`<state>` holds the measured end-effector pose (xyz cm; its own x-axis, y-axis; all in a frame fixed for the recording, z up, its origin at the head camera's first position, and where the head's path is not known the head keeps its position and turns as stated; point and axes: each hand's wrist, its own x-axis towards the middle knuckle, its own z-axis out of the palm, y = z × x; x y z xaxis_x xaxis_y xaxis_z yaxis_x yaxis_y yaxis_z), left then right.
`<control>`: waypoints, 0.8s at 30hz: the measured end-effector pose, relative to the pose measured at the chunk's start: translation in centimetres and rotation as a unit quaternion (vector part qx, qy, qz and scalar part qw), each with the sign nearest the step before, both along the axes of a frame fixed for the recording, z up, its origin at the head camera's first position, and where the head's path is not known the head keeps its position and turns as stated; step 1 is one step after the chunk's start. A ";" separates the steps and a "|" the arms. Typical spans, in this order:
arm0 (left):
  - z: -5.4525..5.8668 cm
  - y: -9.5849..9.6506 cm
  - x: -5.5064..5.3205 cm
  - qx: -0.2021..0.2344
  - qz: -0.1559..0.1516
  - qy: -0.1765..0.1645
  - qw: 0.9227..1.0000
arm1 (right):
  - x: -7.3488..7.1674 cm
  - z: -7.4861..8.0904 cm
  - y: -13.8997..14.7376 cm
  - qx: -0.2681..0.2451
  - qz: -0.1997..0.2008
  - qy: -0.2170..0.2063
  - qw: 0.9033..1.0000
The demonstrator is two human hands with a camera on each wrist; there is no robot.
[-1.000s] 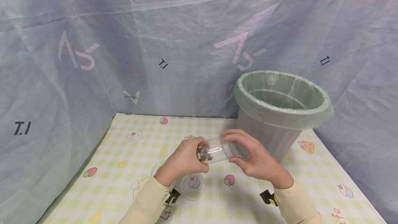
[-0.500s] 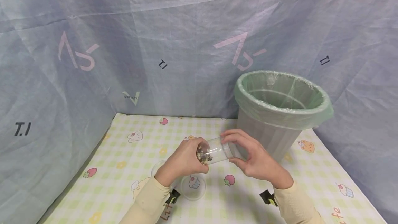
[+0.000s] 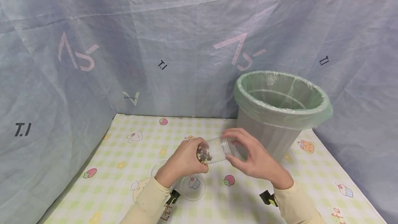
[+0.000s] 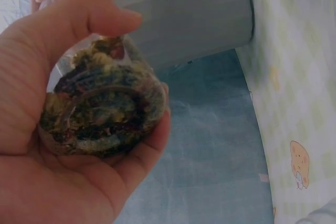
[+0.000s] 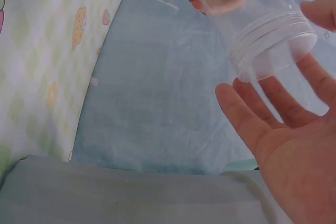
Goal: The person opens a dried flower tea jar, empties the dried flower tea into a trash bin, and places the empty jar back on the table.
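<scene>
My left hand (image 3: 188,156) grips the base of a clear plastic jar (image 3: 215,149), which is held tilted above the table. Dried, flower-like bits (image 4: 105,103), yellowish, green and dark, lie packed at its bottom end. My right hand (image 3: 253,156) curls round the jar's threaded neck (image 5: 278,40), thumb at one side and fingers at the other. In the right wrist view the little finger stands off from the plastic. A clear round lid (image 3: 193,186) lies on the table below the left wrist. Another clear round piece (image 3: 158,167) is partly covered by the left forearm.
To the right behind the hands stands a grey bin (image 3: 267,134) lined with a green bag (image 3: 321,110). A checked cloth (image 3: 140,155) with printed strawberries and animals covers the table. Blue-grey fabric (image 3: 186,61) hangs at the back and on both sides.
My right thumb has shifted left from the rim onto the jar's neck, and the right fingertips have moved slightly. My left hand and the jar have stayed nearly still.
</scene>
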<state>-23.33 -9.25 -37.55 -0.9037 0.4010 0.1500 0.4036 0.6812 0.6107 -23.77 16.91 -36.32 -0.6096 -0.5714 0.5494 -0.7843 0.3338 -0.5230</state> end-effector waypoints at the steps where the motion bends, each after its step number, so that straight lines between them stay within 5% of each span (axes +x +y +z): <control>1: 0.0 0.0 0.0 0.000 -0.001 0.000 1.000 | 0.0 0.0 0.0 0.001 -0.006 -0.008 1.000; 24: -0.1 0.4 0.0 -0.008 0.005 0.020 1.000 | 0.2 -0.6 -0.9 0.008 -0.154 -0.108 0.982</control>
<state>-23.29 -8.80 -37.65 -0.9009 0.3954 0.1789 0.4208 0.6951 0.5828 -23.59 15.99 -36.96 -0.8561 -0.3487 0.3815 -0.5165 0.5475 -0.6584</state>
